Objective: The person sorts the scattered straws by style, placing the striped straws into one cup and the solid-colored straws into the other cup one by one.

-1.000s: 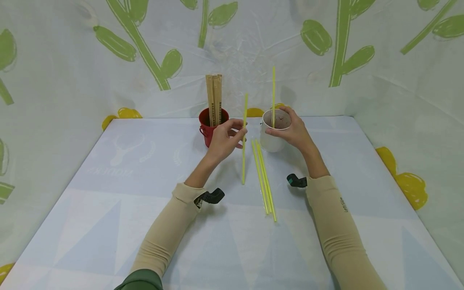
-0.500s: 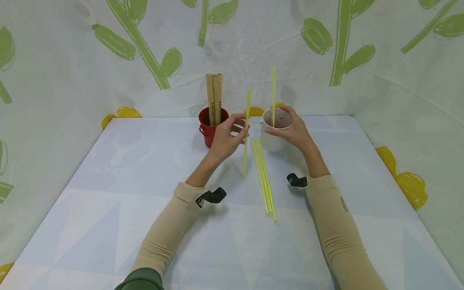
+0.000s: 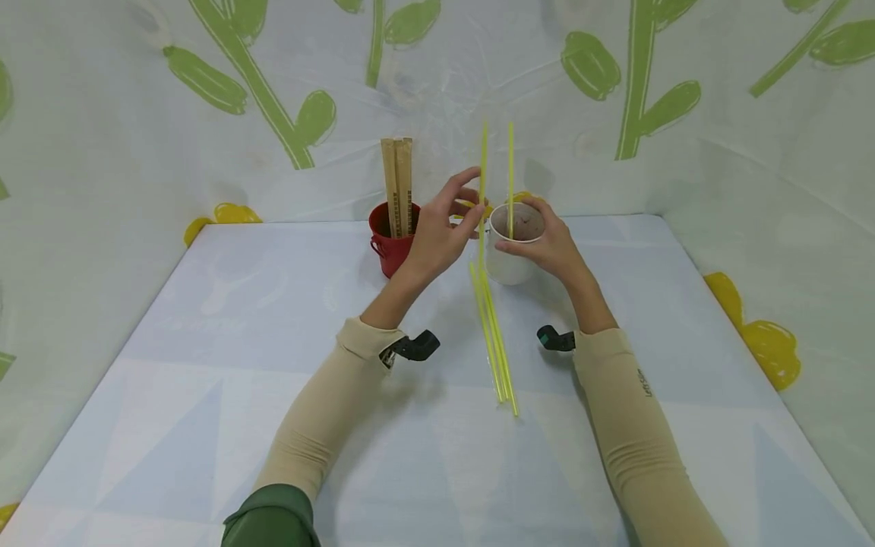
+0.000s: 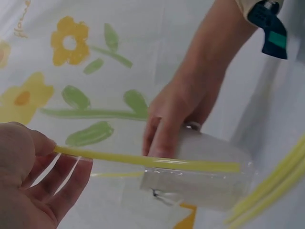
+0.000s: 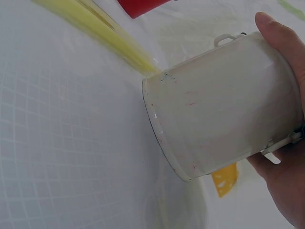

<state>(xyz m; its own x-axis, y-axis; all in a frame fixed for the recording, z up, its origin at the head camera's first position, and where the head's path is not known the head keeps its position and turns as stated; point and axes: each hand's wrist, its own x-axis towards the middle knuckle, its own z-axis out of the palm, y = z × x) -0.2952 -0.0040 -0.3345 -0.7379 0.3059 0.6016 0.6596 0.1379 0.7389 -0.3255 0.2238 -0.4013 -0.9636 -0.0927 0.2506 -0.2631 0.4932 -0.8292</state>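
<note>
My left hand (image 3: pixel 437 235) pinches a yellow straw (image 4: pixel 167 163) in a clear wrapper between thumb and fingers, above the table. The straw stands nearly upright, just left of the white bucket (image 3: pixel 507 266), and its lower part passes in front of the bucket's side in the left wrist view. My right hand (image 3: pixel 559 247) grips the bucket by its rim, thumb at the front and fingers behind. Another yellow straw (image 3: pixel 510 163) stands inside that bucket. In front of it, several more yellow straws (image 3: pixel 495 349) lie together on the table.
A red bucket (image 3: pixel 390 254) left of the white one holds several paper-wrapped sticks (image 3: pixel 398 178), perhaps chopsticks. Behind the pale blue and white table (image 3: pixel 205 441) hangs a sheet (image 3: pixel 444 129) printed with leaves and flowers.
My left hand has risen and moved right, bringing its straw up close to the white bucket. The right hand keeps its grip on the bucket.
</note>
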